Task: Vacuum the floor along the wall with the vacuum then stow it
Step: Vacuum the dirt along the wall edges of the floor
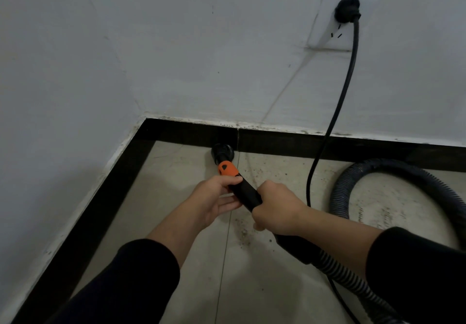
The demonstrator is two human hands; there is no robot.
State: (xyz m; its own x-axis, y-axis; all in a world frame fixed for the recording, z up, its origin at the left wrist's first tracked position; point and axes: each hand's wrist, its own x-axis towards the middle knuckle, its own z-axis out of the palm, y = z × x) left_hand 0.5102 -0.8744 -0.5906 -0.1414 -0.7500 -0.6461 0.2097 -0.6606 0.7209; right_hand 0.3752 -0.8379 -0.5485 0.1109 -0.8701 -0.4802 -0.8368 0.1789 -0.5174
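A black vacuum wand (245, 192) with an orange collar (227, 169) points at the black baseboard (290, 144), and its round nozzle (222, 151) touches the floor near the wall. My left hand (214, 197) holds the wand just behind the orange collar, thumb on top. My right hand (277, 209) grips the wand's handle farther back. A ribbed black hose (373, 170) runs from the handle and loops across the floor at the right. The vacuum body is out of view.
A black power cord (340, 102) hangs from a plug (348, 10) in a white wall socket (325, 34) down to the floor. Dust and grit (243, 233) lie on the grey tiles. A second wall with baseboard (83, 212) forms a corner at the left.
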